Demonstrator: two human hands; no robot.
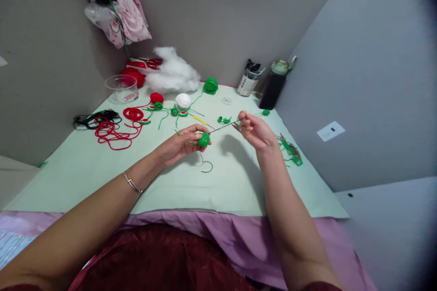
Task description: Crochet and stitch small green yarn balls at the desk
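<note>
Even, soft indoor light; faint hand shadows on the table (pixel 239 191) centre. Pic sharp mid-frame, wide-angle warp + dark vignette at right corners.

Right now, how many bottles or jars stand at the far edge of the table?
2. A clear jar with a white label stands near the wall, and a dark bottle with a pale green lid stands just right of it. Others may be hidden behind the white stuffing.

Pale green tabletop (pixel 85 177) set into a corner. Grey-beige walls (pixel 211 13) behind and at left; a smoother grey wall (pixel 358 54) at right, bearing a white socket plate (pixel 330 131). Pink patterned bag (pixel 126 13) hangs in the corner. Soft, even light.
</note>
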